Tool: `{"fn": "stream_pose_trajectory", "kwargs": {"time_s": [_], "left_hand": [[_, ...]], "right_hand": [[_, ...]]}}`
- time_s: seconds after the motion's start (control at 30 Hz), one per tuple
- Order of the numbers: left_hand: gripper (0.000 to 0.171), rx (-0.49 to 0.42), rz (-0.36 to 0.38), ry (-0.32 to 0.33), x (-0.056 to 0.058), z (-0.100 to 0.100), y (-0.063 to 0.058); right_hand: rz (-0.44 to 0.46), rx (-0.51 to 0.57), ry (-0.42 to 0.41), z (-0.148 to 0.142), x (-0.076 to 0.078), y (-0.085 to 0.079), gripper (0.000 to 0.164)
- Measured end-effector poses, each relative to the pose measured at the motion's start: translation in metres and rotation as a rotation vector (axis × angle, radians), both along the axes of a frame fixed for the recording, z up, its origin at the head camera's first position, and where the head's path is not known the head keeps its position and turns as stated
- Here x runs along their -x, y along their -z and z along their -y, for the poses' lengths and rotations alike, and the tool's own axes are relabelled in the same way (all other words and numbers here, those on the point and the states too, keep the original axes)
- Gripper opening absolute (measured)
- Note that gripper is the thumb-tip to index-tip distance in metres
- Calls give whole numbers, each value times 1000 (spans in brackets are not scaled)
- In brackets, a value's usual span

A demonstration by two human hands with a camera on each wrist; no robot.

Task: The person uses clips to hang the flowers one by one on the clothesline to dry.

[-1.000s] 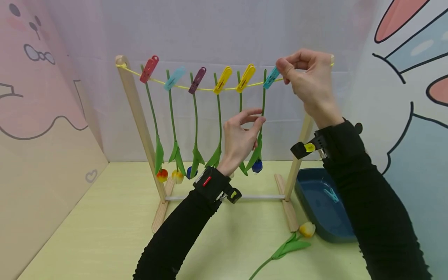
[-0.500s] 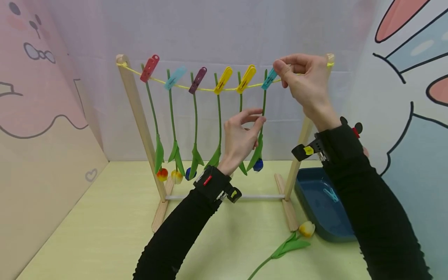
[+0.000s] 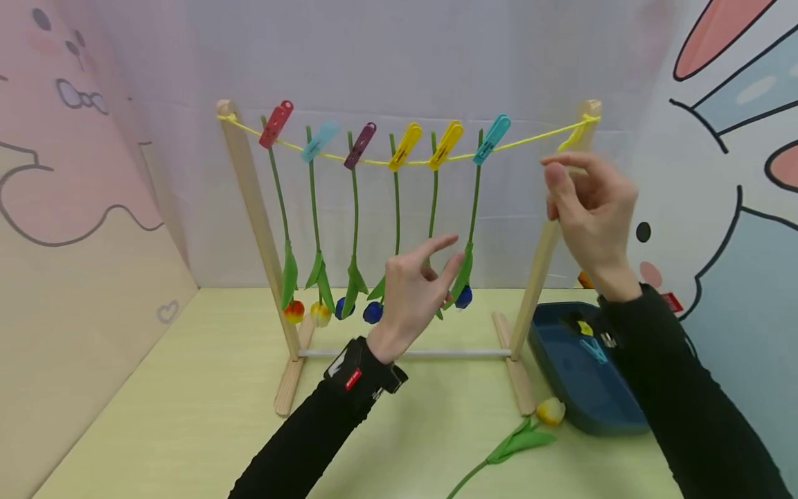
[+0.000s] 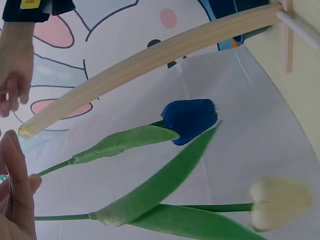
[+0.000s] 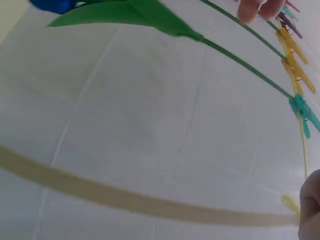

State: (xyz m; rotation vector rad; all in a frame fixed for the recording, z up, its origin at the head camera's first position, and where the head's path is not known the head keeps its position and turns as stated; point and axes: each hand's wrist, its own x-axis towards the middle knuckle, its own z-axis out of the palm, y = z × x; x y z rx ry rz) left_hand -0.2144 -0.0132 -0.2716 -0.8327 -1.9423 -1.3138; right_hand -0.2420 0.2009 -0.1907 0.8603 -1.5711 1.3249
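Note:
Several artificial tulips hang head-down from a yellow string, each stem clipped by a clothespin. The rightmost stem, with a blue tulip (image 4: 190,120) at its lower end, is clipped by a teal clothespin (image 3: 492,138). My left hand (image 3: 411,291) is just left of that tulip's leaves, thumb and forefinger parted, holding nothing. To the right of the teal clothespin, in front of the right post, my right hand (image 3: 592,208) hovers with loosely bent fingers and nothing in them. A cream-and-yellow tulip (image 3: 551,412) with green leaves lies on the table.
A wooden frame with a left post (image 3: 258,229) and right post (image 3: 537,277) carries the string (image 3: 536,136). At the right, a dark blue tray (image 3: 561,374) holds a light blue clothespin (image 3: 593,350). A white cloth backdrop (image 3: 386,62) stands behind.
My right hand has let go of the teal clothespin and moved right and down. My left hand has come off the stem and dropped lower. The teal clothespin stays on the string.

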Motion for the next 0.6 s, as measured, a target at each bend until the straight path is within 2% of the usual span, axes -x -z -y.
{"fn": "stream_pose_trajectory", "kwargs": {"time_s": [0.1, 0.17, 0.23, 0.33, 0.43, 0.47, 0.53, 0.6], "left_hand": [[23, 84, 40, 49, -14, 10, 22], [21, 158, 137, 100, -23, 18, 37], [20, 245, 278, 150, -30, 25, 54], [18, 377, 491, 227, -38, 34, 77], [19, 488, 654, 309, -43, 39, 100], [20, 521, 693, 331, -44, 40, 107], [21, 579, 759, 356, -45, 42, 120], [22, 632, 808, 368, -45, 43, 130]], "right_hand": [[-1, -48, -15, -27, 0, 34, 37], [52, -95, -10, -49, 4, 56, 31], [130, -160, 41, -74, 11, 76, 29], [409, -335, 148, -112, 18, 97, 34], [767, -634, 246, -143, 24, 112, 35], [869, -750, 259, -151, 26, 117, 34], [1017, -938, 243, -161, 31, 128, 33], [1111, -1063, 214, -166, 35, 140, 31]]}}
